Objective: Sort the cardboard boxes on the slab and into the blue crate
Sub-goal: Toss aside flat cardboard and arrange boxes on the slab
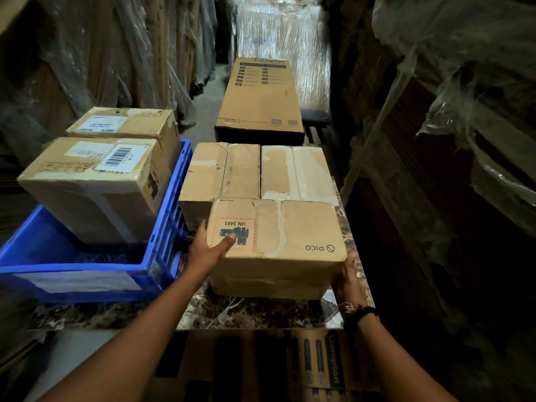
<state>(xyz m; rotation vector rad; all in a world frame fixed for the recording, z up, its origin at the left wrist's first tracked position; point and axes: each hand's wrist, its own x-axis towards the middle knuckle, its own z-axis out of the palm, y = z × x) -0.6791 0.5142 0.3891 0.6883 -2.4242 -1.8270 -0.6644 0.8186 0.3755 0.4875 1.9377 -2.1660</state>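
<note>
A PICO cardboard box (293,233) with a UN 3481 label sits atop another box (266,287) on the marble slab (246,313). My left hand (208,249) grips its left side, thumb on the label. Gripping the box's lower right corner is my right hand (346,281). Two more boxes (220,172) (295,172) lie side by side behind it. The blue crate (87,274) at left holds two labelled boxes (95,181) (127,123).
A long Crompton carton (259,97) lies beyond the slab. Plastic-wrapped stacks (101,53) wall in both sides of the narrow aisle. Flat Crompton cartons (319,364) lie below the slab's front edge.
</note>
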